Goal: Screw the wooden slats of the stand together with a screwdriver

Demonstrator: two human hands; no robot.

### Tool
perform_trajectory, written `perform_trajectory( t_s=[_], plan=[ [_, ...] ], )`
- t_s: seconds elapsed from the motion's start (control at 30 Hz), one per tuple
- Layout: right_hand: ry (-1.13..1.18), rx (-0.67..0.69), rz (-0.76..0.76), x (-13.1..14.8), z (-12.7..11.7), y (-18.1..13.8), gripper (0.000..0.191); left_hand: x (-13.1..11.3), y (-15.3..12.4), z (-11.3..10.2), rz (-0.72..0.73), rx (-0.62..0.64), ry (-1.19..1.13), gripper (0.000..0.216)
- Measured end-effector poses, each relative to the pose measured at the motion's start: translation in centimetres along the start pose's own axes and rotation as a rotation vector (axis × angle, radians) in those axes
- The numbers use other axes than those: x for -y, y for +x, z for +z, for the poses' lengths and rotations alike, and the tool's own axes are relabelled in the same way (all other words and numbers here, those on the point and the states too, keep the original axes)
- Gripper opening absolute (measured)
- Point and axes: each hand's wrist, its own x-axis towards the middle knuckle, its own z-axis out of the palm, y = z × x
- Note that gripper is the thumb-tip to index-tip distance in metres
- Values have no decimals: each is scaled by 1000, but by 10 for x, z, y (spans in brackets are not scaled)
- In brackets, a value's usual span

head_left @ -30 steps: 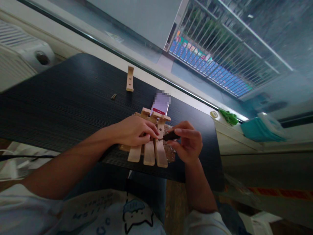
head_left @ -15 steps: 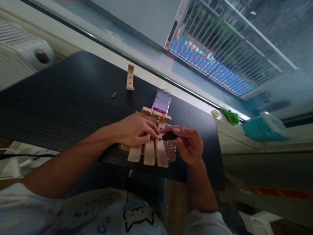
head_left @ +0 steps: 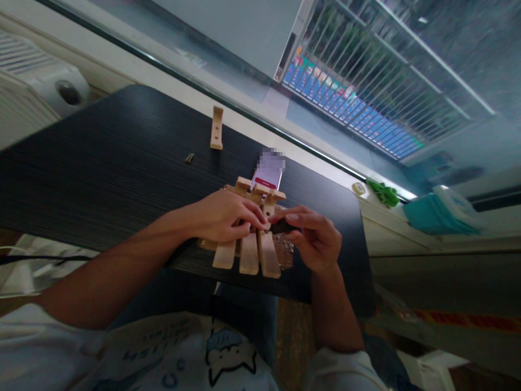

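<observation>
A wooden hook rack (head_left: pixel 249 263) with several pale upright pieces lies at the table's near edge. My left hand (head_left: pixel 222 217) rests over its middle and left pieces, fingers curled on the wood. Its index fingertip reaches the right-hand piece (head_left: pixel 270 255), near a drilled hole. My right hand (head_left: pixel 319 236) grips a dark-handled screwdriver (head_left: pixel 282 226) between thumb and fingers. The tool lies nearly sideways, its tip against the right-hand piece beside my left fingertip. Whatever sits under the tip is too small to make out.
A loose wooden hook (head_left: pixel 216 130) and a few screws (head_left: pixel 189 158) lie farther back on the black table (head_left: pixel 122 157). Behind the rack stands a phone (head_left: pixel 268 171). Clear plastic wrap (head_left: pixel 287 250) lies under the rack. A window sill borders the far side.
My right hand has shifted slightly and its fingers have turned around the screwdriver handle. My left hand and the rack have hardly moved.
</observation>
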Motion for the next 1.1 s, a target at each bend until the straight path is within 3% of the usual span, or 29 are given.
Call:
perform_trajectory(
  t_s=[0.83,1.1],
  plan=[
    [-114,-137,-66,-6,4,-1,46,1,1,1,8,-20,63,37],
    [-163,-189,-96,-5,6,3,42,0,1,1,0,-28,41,37]
  ],
)
